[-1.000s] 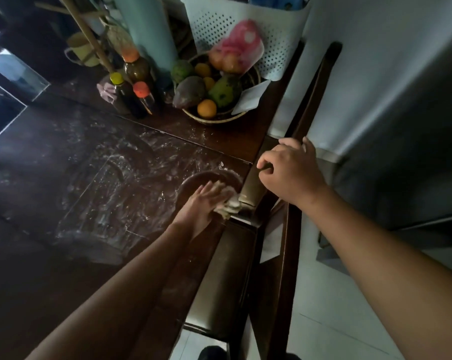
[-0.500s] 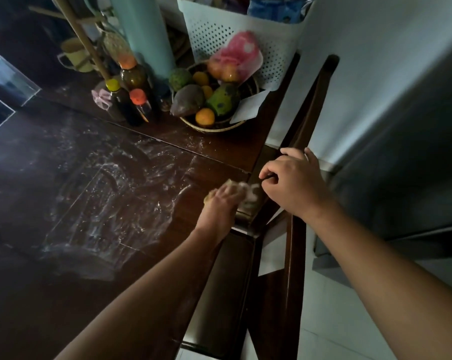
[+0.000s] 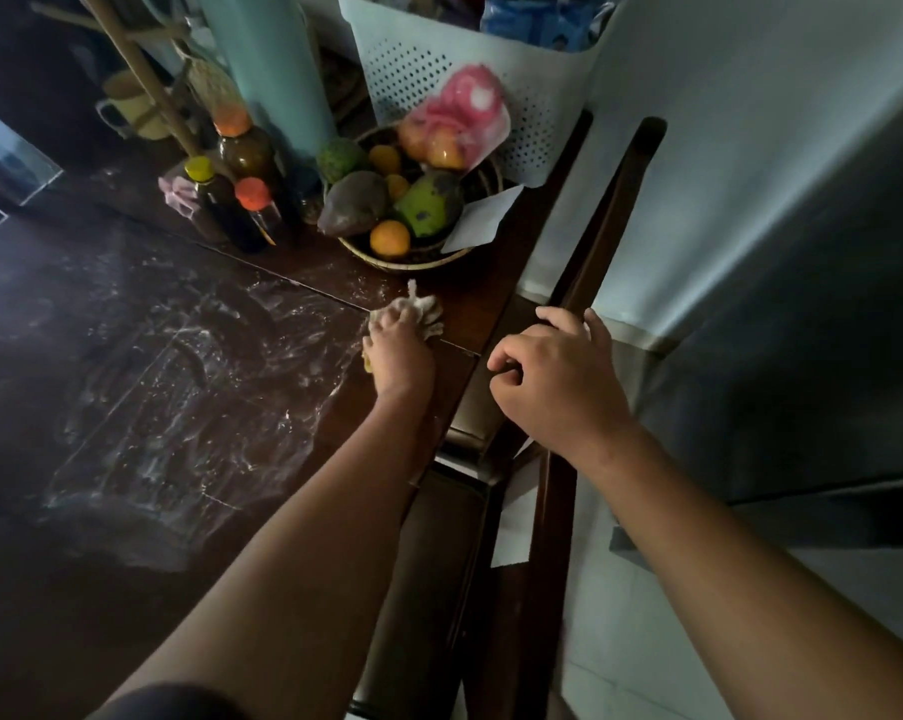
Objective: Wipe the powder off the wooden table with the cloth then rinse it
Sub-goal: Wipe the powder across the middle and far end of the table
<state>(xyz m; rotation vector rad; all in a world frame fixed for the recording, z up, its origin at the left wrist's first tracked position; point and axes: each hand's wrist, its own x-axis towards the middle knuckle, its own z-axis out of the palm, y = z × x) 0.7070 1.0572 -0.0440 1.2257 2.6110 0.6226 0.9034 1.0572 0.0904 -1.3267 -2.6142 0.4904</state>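
Observation:
The dark wooden table (image 3: 127, 511) fills the left of the head view, smeared with white powder (image 3: 179, 366) across its middle. My left hand (image 3: 400, 353) presses a crumpled pale cloth (image 3: 423, 314) onto the table near its right edge, just in front of the fruit basket; its fingers curl over the cloth. My right hand (image 3: 553, 376) holds the top rail of a dark wooden chair (image 3: 610, 226) beside the table, fingers curled over it.
A woven basket (image 3: 408, 257) of fruit, three capped dark bottles (image 3: 241, 200), a pale blue cylinder (image 3: 278, 70) and a white perforated basket (image 3: 454, 70) crowd the table's far end. A grey wall and tiled floor (image 3: 621, 667) lie to the right.
My left hand has swept the cloth away from me along the table's right edge, towards the fruit basket. My right hand has stayed on the chair rail.

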